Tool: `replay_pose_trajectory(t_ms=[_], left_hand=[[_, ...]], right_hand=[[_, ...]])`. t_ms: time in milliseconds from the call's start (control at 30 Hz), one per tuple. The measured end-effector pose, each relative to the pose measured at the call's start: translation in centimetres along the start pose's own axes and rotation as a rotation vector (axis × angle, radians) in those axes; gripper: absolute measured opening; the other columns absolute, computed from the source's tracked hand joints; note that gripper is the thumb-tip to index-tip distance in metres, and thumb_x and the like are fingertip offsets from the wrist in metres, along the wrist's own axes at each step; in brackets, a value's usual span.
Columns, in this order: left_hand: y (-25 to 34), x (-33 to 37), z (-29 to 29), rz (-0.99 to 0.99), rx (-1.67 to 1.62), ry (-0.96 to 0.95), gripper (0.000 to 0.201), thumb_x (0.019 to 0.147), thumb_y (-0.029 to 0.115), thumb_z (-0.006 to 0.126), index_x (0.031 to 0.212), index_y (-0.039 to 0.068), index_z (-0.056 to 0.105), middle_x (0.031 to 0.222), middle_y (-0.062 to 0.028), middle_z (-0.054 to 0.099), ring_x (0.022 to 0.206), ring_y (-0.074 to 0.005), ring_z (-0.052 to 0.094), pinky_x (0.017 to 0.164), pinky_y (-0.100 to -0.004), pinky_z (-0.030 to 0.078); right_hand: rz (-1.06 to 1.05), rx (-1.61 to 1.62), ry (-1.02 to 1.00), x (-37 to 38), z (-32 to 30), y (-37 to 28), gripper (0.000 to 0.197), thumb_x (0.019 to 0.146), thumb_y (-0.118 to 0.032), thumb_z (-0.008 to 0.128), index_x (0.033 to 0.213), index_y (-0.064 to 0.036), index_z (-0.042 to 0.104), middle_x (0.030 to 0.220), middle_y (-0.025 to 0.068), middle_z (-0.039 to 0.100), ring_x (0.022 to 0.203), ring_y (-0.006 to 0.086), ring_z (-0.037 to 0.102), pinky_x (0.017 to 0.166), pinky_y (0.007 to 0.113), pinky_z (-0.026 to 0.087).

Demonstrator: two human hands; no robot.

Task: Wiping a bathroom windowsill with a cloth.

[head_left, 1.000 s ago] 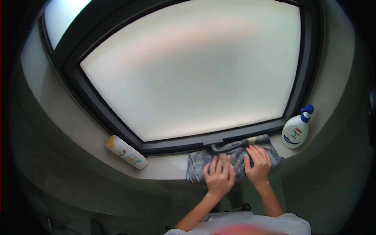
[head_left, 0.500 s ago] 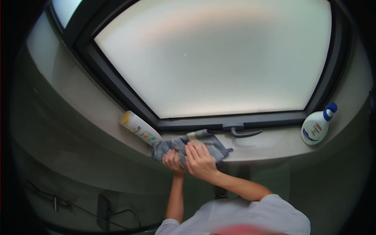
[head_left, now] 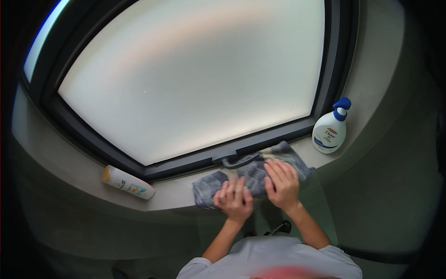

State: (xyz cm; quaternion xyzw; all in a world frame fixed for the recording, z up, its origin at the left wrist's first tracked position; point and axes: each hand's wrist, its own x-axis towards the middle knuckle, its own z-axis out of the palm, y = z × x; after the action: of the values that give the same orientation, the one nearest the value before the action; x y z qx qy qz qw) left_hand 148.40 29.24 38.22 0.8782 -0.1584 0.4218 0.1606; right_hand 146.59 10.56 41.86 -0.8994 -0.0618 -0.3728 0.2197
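On the sill [head_left: 174, 198] at left, a yellow-capped bottle [head_left: 128, 182]. Then, also on the sill, a patterned cloth [head_left: 255, 180], long axis along the window [head_left: 200, 83]. Directly atop its near side, the left hand [head_left: 235, 199], palm down, unclamped; window handle [head_left: 241, 162] just beyond; right hand [head_left: 283, 185] likewise, apart from the left, nearer the pump bottle [head_left: 329, 135] at far right.

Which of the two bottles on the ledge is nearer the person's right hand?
The blue-topped white pump bottle, to the right of the cloth; the yellow-capped bottle is farther off, left of the cloth.
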Motion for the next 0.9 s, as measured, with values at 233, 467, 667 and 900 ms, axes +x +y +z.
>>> replay_pose_trajectory(t_ms=[233, 467, 667, 900], left_hand=[[-1.6, -0.2, -0.3, 0.165, -0.013, -0.011, 0.041, 0.105, 0.036, 0.057, 0.136, 0.016, 0.076, 0.142, -0.0077, 0.070, 0.135, -0.0259, 0.058, 0.118, -0.0434, 0.031], [-15.0, -1.8, -3.6, -0.076, 0.115, 0.142, 0.046, 0.111, 0.034, 0.041, 0.131, 0.012, 0.077, 0.139, -0.0091, 0.072, 0.134, -0.0294, 0.061, 0.119, -0.0480, 0.033], [-22.3, -2.8, -5.6, -0.187, 0.153, 0.199, 0.048, 0.112, 0.029, 0.037, 0.126, 0.006, 0.076, 0.137, -0.0096, 0.073, 0.133, -0.0318, 0.061, 0.120, -0.0517, 0.032], [-17.3, -2.9, -2.6, -0.015, 0.152, 0.303, 0.045, 0.110, 0.026, 0.038, 0.121, 0.007, 0.077, 0.127, -0.0106, 0.075, 0.129, -0.0289, 0.061, 0.119, -0.0527, 0.030]], right_hand=[[0.052, -0.139, 0.061, -3.5, 1.4, -0.1, 0.049, 0.106, -0.033, 0.052, 0.145, -0.0058, 0.064, 0.150, 0.0115, 0.062, 0.143, 0.0335, 0.050, 0.125, 0.054, 0.021], [-0.283, -0.019, -0.099, -1.9, 9.0, -12.1, 0.067, 0.097, -0.040, 0.069, 0.154, -0.0073, 0.056, 0.157, 0.0116, 0.057, 0.147, 0.0273, 0.049, 0.123, 0.049, 0.024], [-0.507, 0.040, -0.126, -1.0, 13.8, -19.0, 0.064, 0.105, -0.034, 0.058, 0.159, -0.0014, 0.048, 0.161, 0.0148, 0.052, 0.150, 0.0281, 0.047, 0.128, 0.043, 0.022], [-0.428, -0.091, -0.031, -2.5, 9.3, -10.2, 0.061, 0.108, -0.049, 0.057, 0.158, -0.0145, 0.054, 0.159, 0.0069, 0.055, 0.148, 0.0228, 0.047, 0.127, 0.042, 0.024]])
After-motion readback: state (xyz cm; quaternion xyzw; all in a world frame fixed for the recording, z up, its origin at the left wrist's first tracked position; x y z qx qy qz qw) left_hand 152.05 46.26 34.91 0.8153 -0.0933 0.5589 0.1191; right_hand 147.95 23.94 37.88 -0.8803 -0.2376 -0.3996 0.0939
